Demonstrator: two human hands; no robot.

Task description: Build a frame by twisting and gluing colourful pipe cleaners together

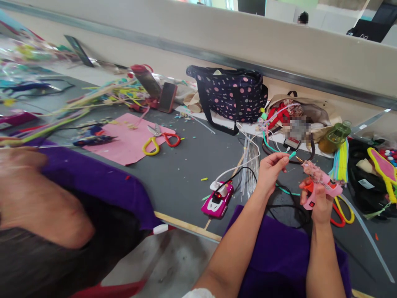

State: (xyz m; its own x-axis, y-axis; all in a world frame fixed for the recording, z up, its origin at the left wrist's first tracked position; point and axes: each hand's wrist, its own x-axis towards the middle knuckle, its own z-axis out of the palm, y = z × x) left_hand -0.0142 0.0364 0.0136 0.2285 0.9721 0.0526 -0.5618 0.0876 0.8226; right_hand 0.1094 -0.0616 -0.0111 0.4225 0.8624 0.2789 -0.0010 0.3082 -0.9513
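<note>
My left hand [270, 170] pinches a small teal fuzzy piece [292, 155], perhaps the end of a chenille stem, between thumb and fingertips. A pink hot glue gun [324, 184] is gripped in my right hand [322, 207], its nozzle pointing up and left toward the teal piece. Whether nozzle and piece touch is hard to make out. Bits of pinkish material cover the gun's front. Beneath my right hand lie scissors [343, 213] with red and yellow handles. Thin clear glue sticks [248, 165] rest left of my left hand.
A magenta power strip [218, 200] with plugs and cables sits near the table edge. Behind stand a dotted bag [231, 93] and a green bottle [335, 136]. Another person's arm [40, 194] is at the left, near a pink sheet [124, 138] and more scissors [159, 138].
</note>
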